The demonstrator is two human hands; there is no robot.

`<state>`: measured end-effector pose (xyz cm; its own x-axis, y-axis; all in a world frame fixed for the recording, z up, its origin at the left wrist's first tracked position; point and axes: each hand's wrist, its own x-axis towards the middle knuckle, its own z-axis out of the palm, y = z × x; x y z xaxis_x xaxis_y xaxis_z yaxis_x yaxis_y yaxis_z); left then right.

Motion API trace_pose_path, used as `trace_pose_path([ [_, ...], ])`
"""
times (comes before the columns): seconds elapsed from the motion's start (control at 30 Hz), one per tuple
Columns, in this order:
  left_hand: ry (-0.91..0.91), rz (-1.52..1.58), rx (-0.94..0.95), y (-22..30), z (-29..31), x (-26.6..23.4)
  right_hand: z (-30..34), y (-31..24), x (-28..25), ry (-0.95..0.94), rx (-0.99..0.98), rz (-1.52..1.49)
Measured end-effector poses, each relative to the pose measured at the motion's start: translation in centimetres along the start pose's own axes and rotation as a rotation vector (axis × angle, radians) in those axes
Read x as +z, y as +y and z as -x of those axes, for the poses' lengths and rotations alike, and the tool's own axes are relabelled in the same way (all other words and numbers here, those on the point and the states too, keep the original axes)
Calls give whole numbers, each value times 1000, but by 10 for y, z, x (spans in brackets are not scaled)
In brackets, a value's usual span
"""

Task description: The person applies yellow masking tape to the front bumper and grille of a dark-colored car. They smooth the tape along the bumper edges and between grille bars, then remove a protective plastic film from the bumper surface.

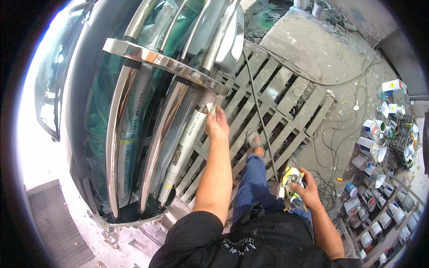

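Two bare hands busy in the head view, which is all we've got. Left hand is up at a long white strip of printed paper that runs along the side of a big shiny chrome grille with curved bars. Its fingertips are right by the torn top end of that strip, but I honestly can't tell whether they're pinching it or just touching. Just above that hand, a thick polished chrome crosspiece cuts across the bars, and behind them you get dark green glossy sheeting with more printed paper showing through. Right hand is well apart from the grille, fingers clamped on a crumpled wad of white paper and yellow tape, held just in front of the blue trousers. Below the hands sits a dusty grey slatted wooden pallet with a thin black cable lying across it and a foot in a grey strappy sandal on it. Over on the right, loads of white and coloured paint cans are crowded together.
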<state>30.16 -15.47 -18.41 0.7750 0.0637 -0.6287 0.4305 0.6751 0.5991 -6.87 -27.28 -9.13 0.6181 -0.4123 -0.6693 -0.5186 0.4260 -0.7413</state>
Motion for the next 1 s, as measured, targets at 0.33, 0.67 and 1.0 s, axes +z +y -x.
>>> trace_pose_path([
  [0.33, 202, -417, -262, 4, -99, -65, 1, 8, -5, 33, 6, 142],
  [0.67, -497, -1954, -16, -13, 124, -180, -7, 0, 2, -35, 17, 32],
  [1.0, -577, -984, -763, -7, 233, -108, -9, -29, 35, -370, -170, 108],
])
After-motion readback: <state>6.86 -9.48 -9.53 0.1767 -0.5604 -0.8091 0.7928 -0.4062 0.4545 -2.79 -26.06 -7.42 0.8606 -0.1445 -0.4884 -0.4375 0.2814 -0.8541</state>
